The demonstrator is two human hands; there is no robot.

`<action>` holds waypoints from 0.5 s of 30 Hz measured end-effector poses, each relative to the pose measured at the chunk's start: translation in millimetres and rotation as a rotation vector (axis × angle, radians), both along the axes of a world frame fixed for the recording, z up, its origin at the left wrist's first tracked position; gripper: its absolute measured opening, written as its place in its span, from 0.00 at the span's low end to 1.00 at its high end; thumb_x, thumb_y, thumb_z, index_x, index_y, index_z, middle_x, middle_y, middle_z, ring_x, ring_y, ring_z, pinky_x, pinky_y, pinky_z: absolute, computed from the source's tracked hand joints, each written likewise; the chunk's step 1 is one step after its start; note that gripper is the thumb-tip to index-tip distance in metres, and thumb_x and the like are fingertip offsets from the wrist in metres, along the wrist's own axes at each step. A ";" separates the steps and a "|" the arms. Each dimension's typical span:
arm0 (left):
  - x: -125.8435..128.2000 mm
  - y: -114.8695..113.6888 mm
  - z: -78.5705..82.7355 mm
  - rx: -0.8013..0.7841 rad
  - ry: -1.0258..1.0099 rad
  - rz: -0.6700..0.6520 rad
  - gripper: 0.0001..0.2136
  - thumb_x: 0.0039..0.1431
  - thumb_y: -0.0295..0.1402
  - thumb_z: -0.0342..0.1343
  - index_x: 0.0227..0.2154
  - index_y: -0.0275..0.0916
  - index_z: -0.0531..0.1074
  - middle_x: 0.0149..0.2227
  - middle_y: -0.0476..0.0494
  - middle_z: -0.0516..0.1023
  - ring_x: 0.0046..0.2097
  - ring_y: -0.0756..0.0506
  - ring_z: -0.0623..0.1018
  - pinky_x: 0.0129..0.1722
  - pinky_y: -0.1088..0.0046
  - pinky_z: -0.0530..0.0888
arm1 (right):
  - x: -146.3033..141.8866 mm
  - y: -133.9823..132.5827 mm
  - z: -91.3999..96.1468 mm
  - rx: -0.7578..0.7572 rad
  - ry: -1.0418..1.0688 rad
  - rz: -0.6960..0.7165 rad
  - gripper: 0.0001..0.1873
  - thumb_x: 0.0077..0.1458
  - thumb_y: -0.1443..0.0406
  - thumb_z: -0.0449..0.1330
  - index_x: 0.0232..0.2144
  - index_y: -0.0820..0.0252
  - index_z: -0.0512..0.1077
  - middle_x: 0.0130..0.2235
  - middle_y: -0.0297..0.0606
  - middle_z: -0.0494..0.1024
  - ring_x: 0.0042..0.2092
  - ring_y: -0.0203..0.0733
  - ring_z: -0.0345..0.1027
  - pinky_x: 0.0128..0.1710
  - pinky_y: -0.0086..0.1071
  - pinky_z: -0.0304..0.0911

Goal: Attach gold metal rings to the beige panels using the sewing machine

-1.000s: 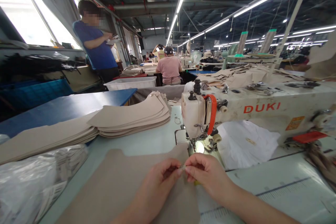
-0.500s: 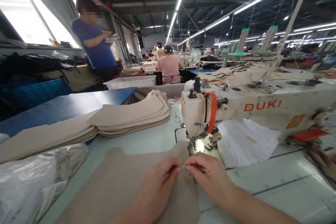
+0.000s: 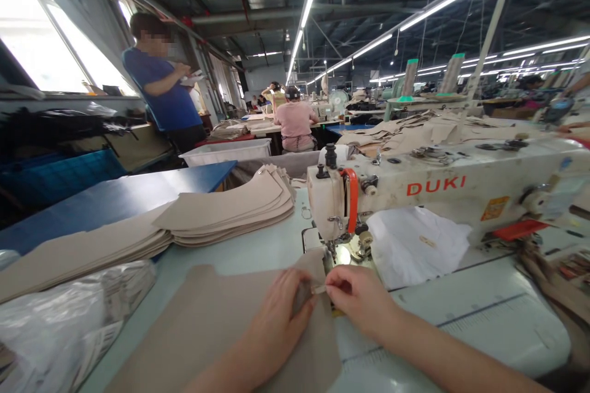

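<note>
A large beige fabric panel (image 3: 230, 313) lies flat on the pale green sewing table, its far right corner by the needle of a sewing machine (image 3: 329, 209). Over the panel's right edge, my right hand (image 3: 357, 295) pinches one end of a small beige strip (image 3: 319, 289) between thumb and fingertips. My left hand (image 3: 281, 313) rests on the panel, thumb and fingers closing about the strip's other end; their tips partly hide it. Both hands are just in front of the lit presser foot area.
Stacked beige panels (image 3: 235, 209) lie at the left beside a clear plastic bag (image 3: 69, 319). A white cloth (image 3: 417, 245) sits under the machine arm. Behind stand a blue table (image 3: 184, 181) and a white bin (image 3: 228, 153). One person (image 3: 161, 86) stands; another (image 3: 295, 116) sits ahead.
The view has shifted slightly to the right. More of the small strip shows between my hands, and my left fingers have lifted and spread a little from their tight pinch.
</note>
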State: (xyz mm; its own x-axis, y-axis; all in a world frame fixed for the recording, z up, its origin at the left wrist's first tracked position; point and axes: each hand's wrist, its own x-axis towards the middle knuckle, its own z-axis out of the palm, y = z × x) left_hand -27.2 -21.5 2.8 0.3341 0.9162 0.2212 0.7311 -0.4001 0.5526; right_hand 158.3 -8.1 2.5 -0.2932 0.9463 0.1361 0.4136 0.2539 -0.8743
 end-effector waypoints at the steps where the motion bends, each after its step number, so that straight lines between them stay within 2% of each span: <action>1: -2.2 0.9 -2.3 0.028 0.039 -0.001 0.14 0.55 0.31 0.51 0.46 0.41 0.66 0.48 0.40 0.73 0.51 0.40 0.71 0.51 0.58 0.69 | 2.8 1.5 1.3 -0.075 0.034 -0.014 0.06 0.47 0.73 0.54 0.24 0.62 0.69 0.22 0.29 0.68 0.25 0.31 0.61 0.25 0.23 0.53; 3: -5.4 1.5 -6.1 0.070 0.138 0.005 0.21 0.55 0.33 0.52 0.53 0.39 0.61 0.55 0.36 0.68 0.57 0.38 0.66 0.56 0.53 0.65 | 9.1 4.5 3.7 -0.219 0.089 -0.037 0.05 0.47 0.73 0.55 0.24 0.62 0.69 0.20 0.28 0.68 0.23 0.31 0.62 0.23 0.23 0.55; 6: -4.5 -2.8 -7.8 0.081 0.269 0.004 0.22 0.59 0.38 0.49 0.55 0.37 0.61 0.59 0.34 0.64 0.60 0.37 0.63 0.58 0.50 0.62 | 16.5 9.1 6.0 -0.357 0.115 -0.045 0.05 0.48 0.73 0.55 0.23 0.62 0.68 0.20 0.28 0.68 0.21 0.30 0.64 0.22 0.22 0.57; 11: 5.9 -22.4 -8.0 0.021 0.358 0.063 0.25 0.61 0.41 0.45 0.58 0.33 0.57 0.60 0.33 0.62 0.62 0.36 0.61 0.59 0.49 0.60 | 11.6 18.2 9.7 -0.464 0.109 -0.012 0.06 0.49 0.72 0.54 0.23 0.63 0.68 0.20 0.29 0.71 0.19 0.28 0.64 0.18 0.20 0.56; 15: 7.9 -34.6 -14.5 0.042 0.354 0.095 0.27 0.61 0.42 0.44 0.59 0.33 0.55 0.61 0.33 0.62 0.61 0.36 0.61 0.59 0.50 0.61 | 1.3 25.7 13.3 -0.515 0.098 0.031 0.08 0.49 0.74 0.54 0.20 0.63 0.66 0.19 0.29 0.71 0.17 0.28 0.64 0.16 0.20 0.56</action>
State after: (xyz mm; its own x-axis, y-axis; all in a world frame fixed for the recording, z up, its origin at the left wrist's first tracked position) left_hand -19.3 -56.1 -11.7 0.3108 0.9394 0.1450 0.9090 -0.3383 0.2433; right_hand 159.6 17.6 15.8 -0.3316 0.8887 -0.3167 0.3230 -0.2085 -0.9232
